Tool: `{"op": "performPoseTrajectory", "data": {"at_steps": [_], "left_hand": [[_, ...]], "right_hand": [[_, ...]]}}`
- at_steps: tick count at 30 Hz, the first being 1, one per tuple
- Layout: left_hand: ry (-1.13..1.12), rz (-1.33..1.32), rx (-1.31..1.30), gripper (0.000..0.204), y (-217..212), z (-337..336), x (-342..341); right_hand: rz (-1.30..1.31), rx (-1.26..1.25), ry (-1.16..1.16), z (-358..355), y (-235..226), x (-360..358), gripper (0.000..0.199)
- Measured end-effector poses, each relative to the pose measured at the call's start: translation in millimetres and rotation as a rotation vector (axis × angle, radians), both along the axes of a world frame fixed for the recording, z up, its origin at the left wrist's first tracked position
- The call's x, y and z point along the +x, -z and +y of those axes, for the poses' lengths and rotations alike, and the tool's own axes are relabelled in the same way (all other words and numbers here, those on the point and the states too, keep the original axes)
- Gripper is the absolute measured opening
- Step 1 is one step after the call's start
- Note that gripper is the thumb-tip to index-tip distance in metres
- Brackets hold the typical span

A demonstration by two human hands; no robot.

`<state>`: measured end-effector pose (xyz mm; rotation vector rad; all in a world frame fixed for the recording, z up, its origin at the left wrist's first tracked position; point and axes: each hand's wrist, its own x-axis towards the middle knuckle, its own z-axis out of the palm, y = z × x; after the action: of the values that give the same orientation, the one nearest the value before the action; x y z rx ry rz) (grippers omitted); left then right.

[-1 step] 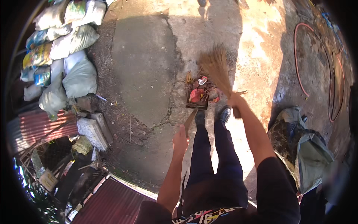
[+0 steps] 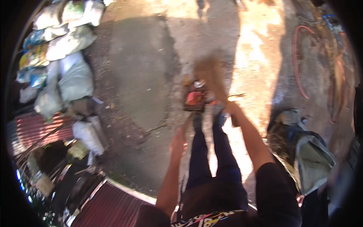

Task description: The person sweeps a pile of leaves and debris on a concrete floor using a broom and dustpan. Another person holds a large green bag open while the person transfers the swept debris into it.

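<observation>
My left hand [image 2: 177,143] is closed around the handle of a dark dustpan [image 2: 194,109], which rests on the ground by my feet. Red and pinkish litter [image 2: 195,98] lies in the pan. A small whitish scrap [image 2: 199,83] sits at its far side. My right hand [image 2: 233,109] grips a straw broom [image 2: 211,73] near the base of its bristles. Those bristles fan out away from me, just beyond and right of the pan. More reddish litter lies between pan and broom. Motion blur hides the finer details.
Stuffed sacks [image 2: 72,41] are piled at far left, above corrugated metal sheeting [image 2: 43,130]. A pink hose [image 2: 297,62] curves over the ground at right. Nearer on the right stands an open sack [image 2: 314,160]. A corrugated reddish roof [image 2: 113,204] occupies the lower left.
The broom has swept slightly left, nearer the dustpan. The whole view has shifted a little and blurred. Both hands keep their holds.
</observation>
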<state>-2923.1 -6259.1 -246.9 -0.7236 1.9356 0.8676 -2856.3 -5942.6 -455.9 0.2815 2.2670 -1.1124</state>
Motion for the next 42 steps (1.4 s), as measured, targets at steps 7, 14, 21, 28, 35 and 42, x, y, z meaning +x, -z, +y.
{"op": "performPoseTrajectory", "data": {"at_steps": [7, 14, 21, 28, 35, 42], "left_hand": [[-0.05, -0.026, 0.095, 0.069, -10.8, 2.2, -9.9], [-0.017, -0.008, 0.14, 0.065, -14.1, -4.8, -2.2], [0.014, 0.022, 0.195, 0.063, -5.1, -30.8, 17.9], [0.121, 0.067, 0.152, 0.068, 4.4, -34.5, 16.1], [0.164, 0.027, 0.185, 0.064, 0.8, -27.0, -6.2], [0.488, 0.137, 0.075, 0.08, 8.5, -57.2, -24.3]], "right_hand": [[-0.543, 0.073, 0.02, -47.1, -140.7, 36.1, 0.079], [-0.46, 0.118, 0.328, 7.7, -191.6, 58.0, 0.085], [-0.302, 0.305, 0.468, 24.2, -86.2, 18.6, 0.08], [-0.471, 0.164, 0.255, -81.7, -80.5, 27.1, 0.085], [-0.479, -0.022, 0.368, -83.5, -185.1, 76.9, 0.088], [-0.347, 0.145, 0.504, -50.1, -198.0, 66.5, 0.086]]}}
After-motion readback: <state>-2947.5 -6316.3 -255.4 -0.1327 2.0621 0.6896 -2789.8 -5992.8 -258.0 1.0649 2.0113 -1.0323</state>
